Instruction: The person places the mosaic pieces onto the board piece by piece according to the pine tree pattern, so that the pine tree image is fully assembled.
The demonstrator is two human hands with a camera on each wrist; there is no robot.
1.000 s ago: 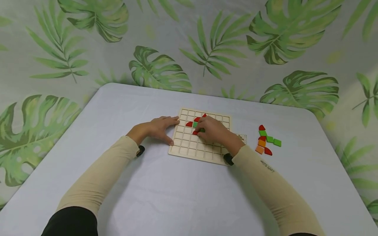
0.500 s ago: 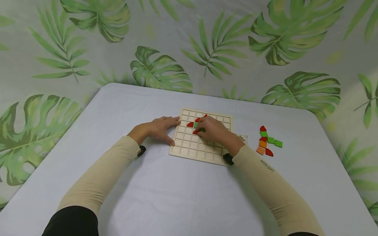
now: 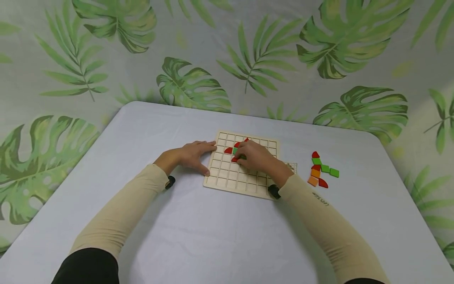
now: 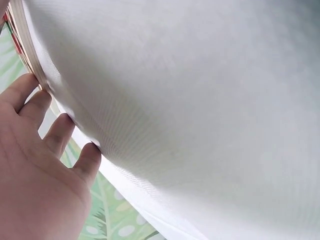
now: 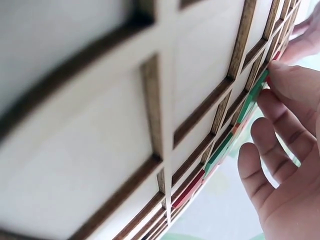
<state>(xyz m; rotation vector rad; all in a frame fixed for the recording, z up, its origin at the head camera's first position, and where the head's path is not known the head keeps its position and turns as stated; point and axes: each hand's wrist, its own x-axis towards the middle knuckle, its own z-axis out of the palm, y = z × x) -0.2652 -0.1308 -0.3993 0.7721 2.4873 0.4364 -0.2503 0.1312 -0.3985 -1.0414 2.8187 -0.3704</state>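
A pale wooden grid board point(image 3: 227, 183) lies on the white table. My left hand point(image 3: 194, 154) rests at the board's left edge, fingers spread and fingertips touching the rim; the left wrist view shows the same fingertips along that edge. My right hand point(image 3: 258, 156) is over the middle of the board. Its thumb and index finger pinch a red tile point(image 5: 268, 81), mostly covered by the fingers. Beside it sit a red quarter-circle tile point(image 3: 228, 150) and a green square tile point(image 3: 235, 150). More red and green pieces are partly hidden behind the right hand.
To the right of the board lies a loose group of tiles: green squares point(image 3: 334, 172), orange squares point(image 3: 315, 172) and red rounded pieces point(image 3: 322, 183). A small card with a grid point(image 3: 292, 165) shows partly behind the right wrist. Leaf-patterned cloth point(image 3: 255, 59) hangs behind the table.
Both hands stay in the same place on the board. The head view has shifted slightly; the tiles have not visibly moved.
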